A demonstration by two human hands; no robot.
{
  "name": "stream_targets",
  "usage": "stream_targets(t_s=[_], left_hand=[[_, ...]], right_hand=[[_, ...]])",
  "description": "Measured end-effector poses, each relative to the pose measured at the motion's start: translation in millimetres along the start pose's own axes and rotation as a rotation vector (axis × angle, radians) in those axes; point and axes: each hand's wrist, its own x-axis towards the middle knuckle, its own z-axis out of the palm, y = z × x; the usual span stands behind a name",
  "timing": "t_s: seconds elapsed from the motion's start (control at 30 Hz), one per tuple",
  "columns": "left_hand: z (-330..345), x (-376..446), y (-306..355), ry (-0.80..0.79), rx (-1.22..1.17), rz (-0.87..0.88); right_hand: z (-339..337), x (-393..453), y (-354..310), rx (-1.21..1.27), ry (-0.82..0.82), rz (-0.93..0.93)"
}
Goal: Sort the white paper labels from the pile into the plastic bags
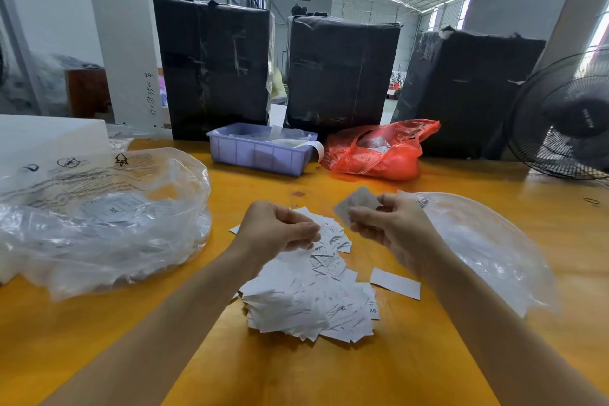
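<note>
White labels [316,303] read XS, XL; right hand [392,224] pinches one, left hand [280,227] another.

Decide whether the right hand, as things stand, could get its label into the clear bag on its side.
Probably yes: the right hand pinches a label beside the clear bag, with nothing between.

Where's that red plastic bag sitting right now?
The red plastic bag lies at the table's far edge, right of centre, between the purple bin and the fan, against the black-wrapped boxes.
</note>
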Motion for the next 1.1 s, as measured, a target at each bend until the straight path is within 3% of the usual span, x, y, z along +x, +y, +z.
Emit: stream_targets(t_s=[0.1,0.27,0.6,0.97,1.1], left_hand=[[3,-2,2,-0.024,0.011,0.007],[4,-6,6,-0.039,-0.001,0.011],[3,-9,13,-0.116,-0.062,-0.034],[1,-10,18,-0.160,-0.200,-0.126],[2,-10,17,-0.158,-0.134,-0.110]], right_hand=[[10,-7,-11,0.117,-0.085,-0.061],[20,-13,-11,-0.196,-0.023,-0.235],[21,-14,-8,-0.479,0.042,-0.398],[20,-15,-10,-0.393,-0.112,-0.266],[20,-15,-10,-0.424,-0.165,-0.178]])
